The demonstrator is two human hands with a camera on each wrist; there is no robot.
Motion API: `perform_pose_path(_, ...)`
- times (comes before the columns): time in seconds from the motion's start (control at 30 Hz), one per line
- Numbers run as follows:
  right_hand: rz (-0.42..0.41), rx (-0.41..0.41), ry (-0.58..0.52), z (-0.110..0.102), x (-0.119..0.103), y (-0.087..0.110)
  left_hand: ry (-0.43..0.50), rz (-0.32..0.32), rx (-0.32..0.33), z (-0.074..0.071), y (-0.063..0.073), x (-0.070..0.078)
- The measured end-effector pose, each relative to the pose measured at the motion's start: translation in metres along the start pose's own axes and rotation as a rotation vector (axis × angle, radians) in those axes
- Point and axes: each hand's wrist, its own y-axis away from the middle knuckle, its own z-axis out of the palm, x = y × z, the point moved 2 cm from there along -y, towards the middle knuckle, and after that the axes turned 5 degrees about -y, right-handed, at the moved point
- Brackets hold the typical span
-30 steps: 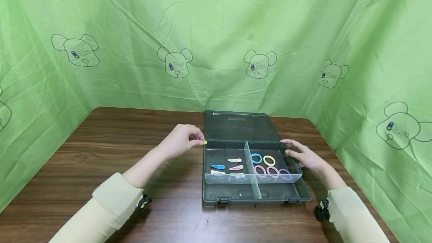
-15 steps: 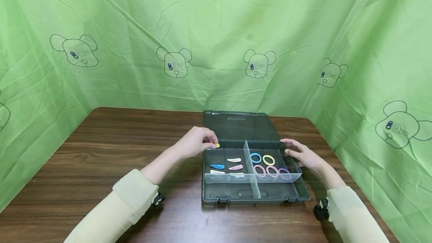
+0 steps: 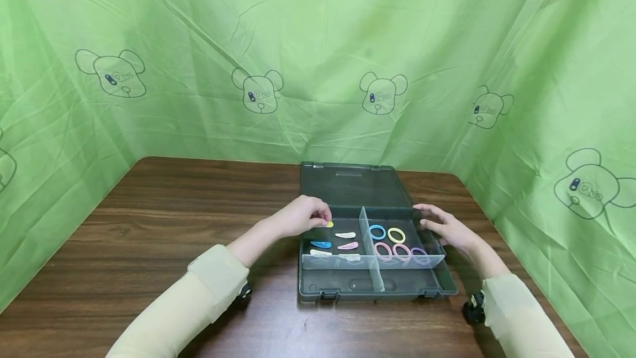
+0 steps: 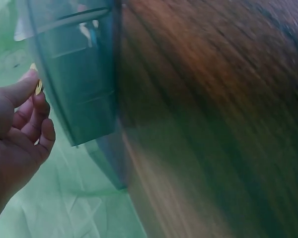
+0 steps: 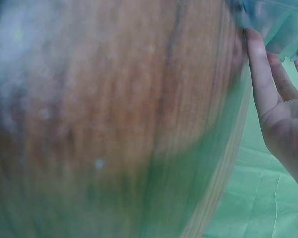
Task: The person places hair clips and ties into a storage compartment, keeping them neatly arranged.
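Note:
My left hand (image 3: 304, 215) pinches a small yellow hair clip (image 3: 330, 224) between thumb and fingertips, over the back left compartment of an open dark, see-through box (image 3: 343, 295). The clip (image 4: 38, 87) also shows at the fingertips in the left wrist view. In that compartment lie a blue clip (image 3: 321, 245), a pink clip (image 3: 348, 246) and several white clips (image 3: 345, 235). Hair ties, one of them yellow (image 3: 396, 229), lie in the back right compartment. My right hand (image 3: 449, 231) rests against the box's right side, fingers extended and holding nothing.
The box's lid (image 3: 350, 187) lies folded back behind it. Clear dividers (image 3: 375, 275) split the inside into compartments. Brown wooden table (image 3: 199, 198) extends left and in front, and a green cloth (image 3: 318, 43) hangs behind and at the sides.
The left hand has moved right and slightly toward the front with the yellow clip, from the box's left edge to over the back left compartment. The right hand stays put.

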Motion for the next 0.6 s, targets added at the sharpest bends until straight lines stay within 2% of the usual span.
perform_pose_path(0.17,-0.003,0.001,0.004,-0.002,0.002,-0.001,-0.012,0.026,-0.082,0.009,-0.006,-0.005)
perform_pose_path(0.37,-0.004,0.008,0.010,-0.002,0.001,-0.001,-0.070,0.066,-0.155,0.016,-0.009,-0.009)
perform_pose_path(0.6,0.001,0.019,0.005,0.000,0.001,0.000,-0.116,0.044,-0.212,0.020,-0.012,-0.013)
